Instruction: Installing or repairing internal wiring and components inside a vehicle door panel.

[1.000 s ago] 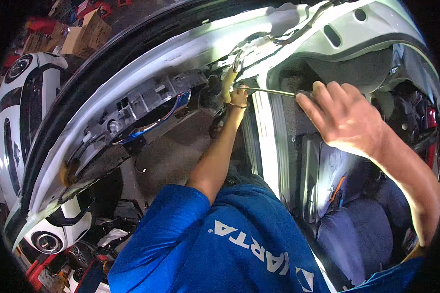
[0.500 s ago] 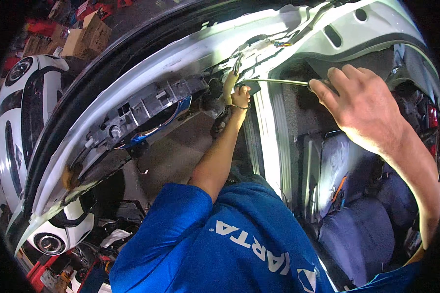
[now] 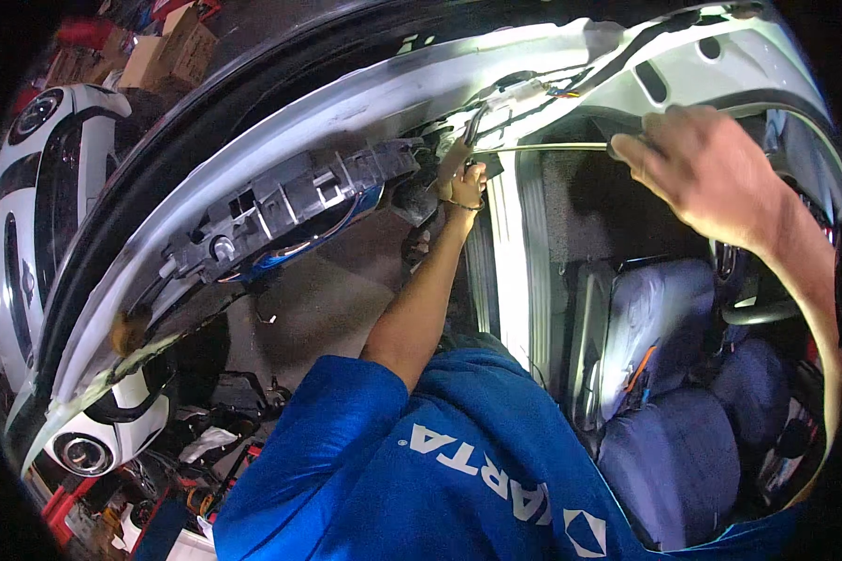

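My right hand [image 3: 706,173] is closed around the dark handle of a screwdriver-like tool, mostly hidden in my fist. Its long thin metal shaft [image 3: 552,147] runs left, nearly level, to the white car body frame [image 3: 384,70]. At the shaft's far end my left hand [image 3: 465,185] has its fingers curled, with the thumb pointing up beside a dark cable [image 3: 475,123]. What those fingers grip is hidden. A small dark flat piece [image 3: 493,165] shows beside them. Just above, a pale connector [image 3: 524,93] with coloured wires sits on the frame.
A black plastic ribbed part [image 3: 290,206] with blue edging lies along the frame to the left. Dark blue seats [image 3: 674,458] fill the lower right, with an orange strap [image 3: 641,367]. Beyond the frame stand another white car [image 3: 14,252] and cardboard boxes [image 3: 173,51].
My right hand has shifted slightly right and is blurred; the shaft still reaches toward my left hand. The left hand keeps its place while the whole view has moved a little.
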`<state>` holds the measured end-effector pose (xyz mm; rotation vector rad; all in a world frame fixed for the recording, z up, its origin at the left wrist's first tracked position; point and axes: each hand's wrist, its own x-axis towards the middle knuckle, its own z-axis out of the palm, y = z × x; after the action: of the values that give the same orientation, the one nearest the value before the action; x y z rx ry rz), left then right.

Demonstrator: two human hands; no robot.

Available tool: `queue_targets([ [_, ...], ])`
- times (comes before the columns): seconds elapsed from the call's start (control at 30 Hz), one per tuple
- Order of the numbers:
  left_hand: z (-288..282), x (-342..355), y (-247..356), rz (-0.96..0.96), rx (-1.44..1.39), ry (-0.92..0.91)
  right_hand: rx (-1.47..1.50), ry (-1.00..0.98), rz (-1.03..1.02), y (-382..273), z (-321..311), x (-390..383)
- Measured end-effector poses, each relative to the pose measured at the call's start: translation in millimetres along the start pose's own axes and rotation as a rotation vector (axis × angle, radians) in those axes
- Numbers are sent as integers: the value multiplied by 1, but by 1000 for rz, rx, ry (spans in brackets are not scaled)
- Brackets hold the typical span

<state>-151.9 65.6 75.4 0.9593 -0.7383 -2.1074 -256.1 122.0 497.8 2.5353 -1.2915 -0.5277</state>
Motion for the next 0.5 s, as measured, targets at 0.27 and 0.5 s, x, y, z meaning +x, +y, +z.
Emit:
queue_targets([
  [0.27, -2, -2, 21, -135, 7, 4, 186, -63, 228, 2, -4, 5],
  [0.5, -15, 12, 22, 37, 339, -38, 239, -10, 332, 5, -11, 14],
])
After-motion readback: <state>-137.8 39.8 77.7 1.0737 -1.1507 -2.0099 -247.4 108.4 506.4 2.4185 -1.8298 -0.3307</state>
